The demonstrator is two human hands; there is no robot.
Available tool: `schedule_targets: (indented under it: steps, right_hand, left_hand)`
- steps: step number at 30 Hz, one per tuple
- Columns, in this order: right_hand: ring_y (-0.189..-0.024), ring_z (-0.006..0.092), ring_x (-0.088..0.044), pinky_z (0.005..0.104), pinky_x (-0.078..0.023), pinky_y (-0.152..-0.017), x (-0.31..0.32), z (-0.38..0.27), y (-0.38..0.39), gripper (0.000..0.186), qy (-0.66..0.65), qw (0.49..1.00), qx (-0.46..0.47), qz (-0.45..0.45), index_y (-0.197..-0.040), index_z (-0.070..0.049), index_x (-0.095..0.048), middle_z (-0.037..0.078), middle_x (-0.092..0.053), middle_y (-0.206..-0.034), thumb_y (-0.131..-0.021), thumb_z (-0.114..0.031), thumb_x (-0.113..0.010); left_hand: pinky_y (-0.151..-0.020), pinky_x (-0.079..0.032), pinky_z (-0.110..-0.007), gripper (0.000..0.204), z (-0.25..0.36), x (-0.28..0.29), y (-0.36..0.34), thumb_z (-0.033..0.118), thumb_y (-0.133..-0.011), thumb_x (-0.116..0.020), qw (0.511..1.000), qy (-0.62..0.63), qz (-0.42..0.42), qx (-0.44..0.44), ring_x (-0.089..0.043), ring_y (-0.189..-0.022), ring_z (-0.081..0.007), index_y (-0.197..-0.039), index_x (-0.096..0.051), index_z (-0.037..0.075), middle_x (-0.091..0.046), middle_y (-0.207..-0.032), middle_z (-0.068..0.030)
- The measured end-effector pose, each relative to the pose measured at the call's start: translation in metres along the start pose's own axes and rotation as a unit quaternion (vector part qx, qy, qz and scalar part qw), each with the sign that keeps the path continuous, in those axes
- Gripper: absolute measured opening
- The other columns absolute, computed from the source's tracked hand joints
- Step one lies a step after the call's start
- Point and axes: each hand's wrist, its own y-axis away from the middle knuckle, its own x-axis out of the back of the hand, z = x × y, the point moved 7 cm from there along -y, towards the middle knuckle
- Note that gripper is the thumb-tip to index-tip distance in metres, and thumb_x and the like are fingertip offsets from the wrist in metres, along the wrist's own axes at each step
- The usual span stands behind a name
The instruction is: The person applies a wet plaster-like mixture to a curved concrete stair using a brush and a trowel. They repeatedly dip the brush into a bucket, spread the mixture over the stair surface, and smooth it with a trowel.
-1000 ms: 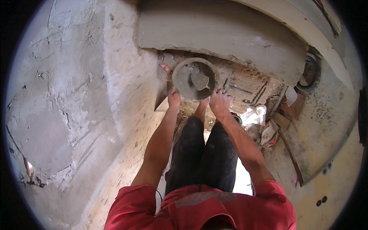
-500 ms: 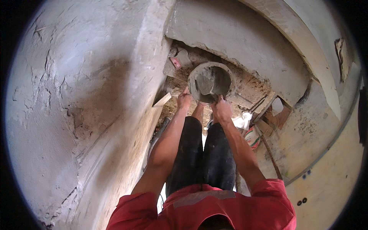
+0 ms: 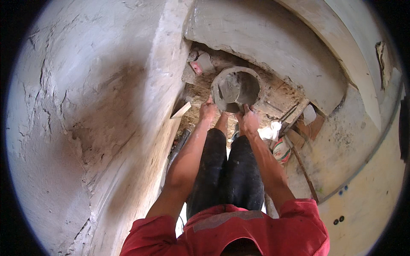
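Observation:
A round grey bucket (image 3: 257, 79), caked with cement, stands in front of my feet with wet grey mortar (image 3: 230, 87) inside. My left hand (image 3: 208, 110) is closed on the near left part of the bucket's rim. At the near right of the rim, my right hand (image 3: 250, 120) is closed round the handle of a trowel (image 3: 232, 108). Its blade dips into the mortar and is partly covered by it, so its full shape is hidden.
A rough plastered wall (image 3: 51, 128) rises on the left, with a short wooden piece (image 3: 181, 110) beside it. Beyond the bucket lies a smooth cement slab (image 3: 265, 34). To the right are a white bag (image 3: 271, 131), a printed sack (image 3: 281, 150) and a thin stick (image 3: 304, 170).
The trowel blade has gone lower and nearer the bucket's front rim, sinking into the mortar. My right hand has shifted slightly; my left hand stays on the rim.

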Motion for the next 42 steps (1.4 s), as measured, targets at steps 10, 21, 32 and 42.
schedule_targets:
  steps: [10, 21, 32, 42]
  right_hand:
    - [-0.100, 0.0229, -0.064, 0.0385, -0.051, -0.091, 0.074, 0.066, 0.075, 0.046, -0.370, 0.921, 0.054, 0.108, -0.123, 0.004, -0.068, 0.013, -0.069, -0.107, -0.092, -0.029, -0.078]
    - [-0.081, 0.0195, -0.067, 0.0362, -0.055, -0.074, 0.313, 0.285, 0.075, 0.047, -0.241, 0.911, -0.019, 0.333, -0.127, 0.002, -0.060, 0.015, -0.069, -0.093, -0.093, -0.025, -0.077]
    - [-0.093, 0.0408, -0.069, 0.0511, -0.056, -0.075, 0.403, 0.421, -0.014, 0.047, 0.061, 0.926, -0.033, 0.370, -0.142, -0.016, -0.059, 0.016, -0.068, -0.107, -0.097, -0.029, -0.068]
    - [-0.082, 0.0435, -0.070, 0.0542, -0.056, -0.068, 0.385, 0.439, -0.013, 0.037, 0.075, 0.953, -0.013, 0.294, -0.124, -0.006, -0.058, 0.020, -0.066, -0.107, -0.097, -0.030, -0.067]
  left_hand:
    - [-0.103, -0.051, -0.038, 0.026, -0.004, 0.024, -0.021, 0.015, -0.102, -0.057, 0.910, -0.334, 0.114, -0.219, -0.068, -0.114, -0.0245, -0.118, -0.074, 0.003, -0.074, -0.120, -0.0122]
    - [-0.107, -0.049, -0.037, 0.057, 0.056, -0.156, 0.074, -0.002, -0.093, -0.059, 0.954, -0.149, 0.074, -0.250, -0.066, -0.122, -0.0282, -0.149, -0.057, 0.002, -0.066, -0.142, -0.0189]
    - [-0.112, -0.044, -0.036, 0.062, 0.029, -0.311, 0.078, 0.001, -0.095, -0.059, 0.943, -0.185, 0.024, -0.277, -0.059, -0.135, -0.0275, -0.156, -0.045, -0.003, -0.055, -0.154, -0.0253]
    - [-0.116, -0.039, -0.033, 0.072, 0.079, -0.385, 0.088, 0.001, -0.097, -0.055, 0.949, -0.134, -0.063, -0.279, -0.049, -0.145, -0.0291, -0.162, -0.027, -0.008, -0.042, -0.162, -0.0290]
